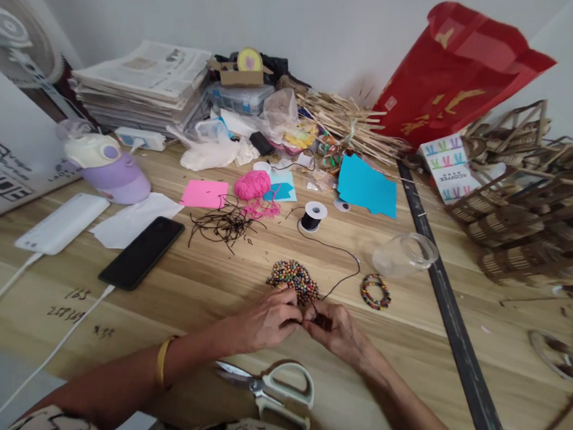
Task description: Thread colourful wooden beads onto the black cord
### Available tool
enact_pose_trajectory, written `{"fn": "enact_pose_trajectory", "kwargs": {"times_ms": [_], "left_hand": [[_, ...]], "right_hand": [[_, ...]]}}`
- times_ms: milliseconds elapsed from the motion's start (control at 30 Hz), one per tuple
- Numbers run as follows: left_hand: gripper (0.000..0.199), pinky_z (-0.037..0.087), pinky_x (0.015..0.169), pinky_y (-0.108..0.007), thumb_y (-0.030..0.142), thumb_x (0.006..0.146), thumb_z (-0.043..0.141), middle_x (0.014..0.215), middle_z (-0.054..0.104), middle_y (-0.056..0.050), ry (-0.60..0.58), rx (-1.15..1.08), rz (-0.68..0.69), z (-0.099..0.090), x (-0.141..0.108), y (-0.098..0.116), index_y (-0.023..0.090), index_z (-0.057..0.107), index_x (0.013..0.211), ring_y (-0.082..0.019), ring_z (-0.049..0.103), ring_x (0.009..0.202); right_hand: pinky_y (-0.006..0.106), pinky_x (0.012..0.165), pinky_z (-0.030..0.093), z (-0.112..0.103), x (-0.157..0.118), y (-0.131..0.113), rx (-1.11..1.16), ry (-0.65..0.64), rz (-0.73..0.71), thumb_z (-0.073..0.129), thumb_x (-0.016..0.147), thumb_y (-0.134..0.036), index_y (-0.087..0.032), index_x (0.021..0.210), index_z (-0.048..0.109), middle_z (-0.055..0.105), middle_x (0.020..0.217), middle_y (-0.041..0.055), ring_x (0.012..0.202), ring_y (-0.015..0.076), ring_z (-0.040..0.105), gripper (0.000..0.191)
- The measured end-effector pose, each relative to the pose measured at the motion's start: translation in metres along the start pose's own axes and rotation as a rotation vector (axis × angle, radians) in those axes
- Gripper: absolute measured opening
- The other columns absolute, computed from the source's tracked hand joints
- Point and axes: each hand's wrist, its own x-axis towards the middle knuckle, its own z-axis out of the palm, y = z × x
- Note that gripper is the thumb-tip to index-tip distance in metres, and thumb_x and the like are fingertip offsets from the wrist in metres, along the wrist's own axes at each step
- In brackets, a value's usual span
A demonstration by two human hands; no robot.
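Note:
Many multicoloured beads (295, 279) lie in a pile on the wooden table. At the pile's near edge, my left hand (270, 317) pinches the black cord (347, 250) near its end. Just to its right, my right hand (337, 328) has its fingers closed on the same cord, fingertips almost touching the left ones. The cord runs back to a white spool (312, 216) of black thread. A beaded bracelet (375, 292) lies right of the pile. White-handled scissors (271, 388) rest open below my hands.
Cut black cords (223, 223), pink yarn (252, 185) and a plastic jar (403, 254) surround the work spot. A black phone (141, 253) and white power bank (62, 223) lie left. Wooden racks (518, 202) and a red bag (459, 76) stand right.

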Motion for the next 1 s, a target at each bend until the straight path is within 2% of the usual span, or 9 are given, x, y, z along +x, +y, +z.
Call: {"fn": "enact_pose_trajectory", "kwargs": {"times_ms": [333, 400, 500, 567, 633, 733, 867, 1000], "left_hand": [[0.014, 0.037, 0.093, -0.03, 0.015, 0.087, 0.056, 0.083, 0.061, -0.002, -0.04, -0.003, 0.037, 0.0, 0.002, -0.002, 0.018, 0.068, 0.08, -0.015, 0.055, 0.084], [0.015, 0.036, 0.095, -0.03, 0.015, 0.087, 0.056, 0.08, 0.061, -0.002, -0.046, -0.001, 0.028, -0.001, 0.002, -0.001, 0.017, 0.068, 0.079, -0.015, 0.055, 0.082], [0.017, 0.035, 0.097, -0.031, 0.016, 0.088, 0.055, 0.077, 0.06, -0.002, -0.069, -0.001, 0.027, -0.003, 0.002, 0.0, 0.016, 0.067, 0.076, -0.014, 0.055, 0.08], [0.017, 0.034, 0.098, -0.031, 0.018, 0.089, 0.054, 0.079, 0.06, -0.002, -0.078, -0.008, 0.036, -0.004, 0.002, 0.0, 0.016, 0.066, 0.078, -0.014, 0.055, 0.081], [0.016, 0.034, 0.098, -0.03, 0.019, 0.09, 0.053, 0.082, 0.06, -0.002, -0.07, -0.01, 0.046, -0.003, 0.001, -0.002, 0.016, 0.066, 0.082, -0.014, 0.055, 0.083], [0.013, 0.036, 0.092, -0.028, 0.02, 0.09, 0.054, 0.083, 0.059, -0.002, -0.067, 0.0, 0.054, 0.001, 0.001, -0.004, 0.016, 0.066, 0.086, -0.015, 0.054, 0.086], [0.012, 0.039, 0.086, -0.027, 0.019, 0.089, 0.054, 0.084, 0.057, -0.002, -0.091, 0.034, 0.036, 0.002, 0.001, -0.005, 0.017, 0.066, 0.085, -0.015, 0.053, 0.086], [0.014, 0.038, 0.086, -0.027, 0.018, 0.09, 0.053, 0.083, 0.057, -0.003, -0.088, 0.033, 0.039, 0.002, 0.001, -0.005, 0.017, 0.066, 0.084, -0.015, 0.053, 0.085]], "right_hand": [[0.02, 0.05, 0.034, -0.004, 0.003, 0.019, 0.117, -0.065, -0.009, 0.056, 0.084, -0.023, -0.017, 0.078, 0.058, 0.053, 0.062, -0.0031, 0.054, 0.0095, 0.045, 0.009], [0.02, 0.049, 0.036, -0.011, 0.001, 0.015, 0.063, 0.032, -0.024, 0.057, 0.085, -0.026, -0.017, 0.081, 0.058, 0.055, 0.063, -0.0021, 0.053, 0.0103, 0.047, 0.009], [0.022, 0.047, 0.038, -0.023, -0.006, -0.006, -0.102, 0.36, -0.064, 0.057, 0.087, -0.028, -0.019, 0.094, 0.056, 0.057, 0.072, 0.0014, 0.054, 0.0115, 0.049, 0.012], [0.023, 0.048, 0.041, -0.027, -0.013, -0.026, -0.187, 0.51, -0.179, 0.057, 0.088, -0.026, -0.02, 0.094, 0.055, 0.058, 0.077, 0.0038, 0.054, 0.0118, 0.049, 0.009], [0.024, 0.053, 0.046, -0.024, -0.018, -0.044, -0.237, 0.445, -0.322, 0.053, 0.09, -0.022, -0.021, 0.092, 0.055, 0.061, 0.081, 0.0047, 0.059, 0.0134, 0.054, 0.003], [0.025, 0.061, 0.05, -0.01, -0.02, -0.053, -0.296, 0.207, -0.374, 0.046, 0.093, -0.015, -0.021, 0.093, 0.055, 0.062, 0.082, 0.0047, 0.069, 0.0153, 0.061, 0.01], [0.026, 0.065, 0.049, 0.007, -0.014, -0.033, -0.334, 0.055, -0.198, 0.05, 0.089, -0.008, -0.02, 0.091, 0.054, 0.061, 0.085, 0.0039, 0.073, 0.0162, 0.062, 0.012], [0.024, 0.062, 0.045, 0.01, -0.01, -0.015, -0.314, -0.019, -0.089, 0.052, 0.086, -0.007, -0.019, 0.091, 0.051, 0.061, 0.081, 0.0013, 0.069, 0.0154, 0.061, 0.014]]}}
